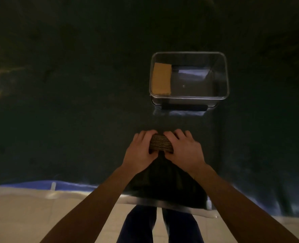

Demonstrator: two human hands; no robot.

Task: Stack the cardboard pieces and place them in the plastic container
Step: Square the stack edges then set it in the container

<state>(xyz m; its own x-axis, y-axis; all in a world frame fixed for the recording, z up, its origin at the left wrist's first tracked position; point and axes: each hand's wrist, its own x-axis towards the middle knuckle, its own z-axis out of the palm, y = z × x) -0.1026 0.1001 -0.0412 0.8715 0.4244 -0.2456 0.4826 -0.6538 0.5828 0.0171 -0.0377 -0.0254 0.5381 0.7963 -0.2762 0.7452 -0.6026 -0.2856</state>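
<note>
Grip: both hands are closing on one cardboard stack (160,143) from opposite ends, the left hand (139,152) wrapping its left end and the right hand (183,151) its right end, fingers curling over the far edge and thumbs pressing the near side.
Tabletop: a dark sheet (75,85) is covering the whole tabletop and hanging over its near edge.
Plastic container: the clear rectangular plastic container (189,98) is sitting open on the tabletop, beyond the hands and slightly to the right, well apart from them.
Cardboard in container: a tan cardboard block (162,78) is lying against the container's left wall.
Cardboard stack: the layered edges are facing the camera, the stack is sitting low over the tabletop near its front edge; whether it is touching the sheet I cannot tell.
</note>
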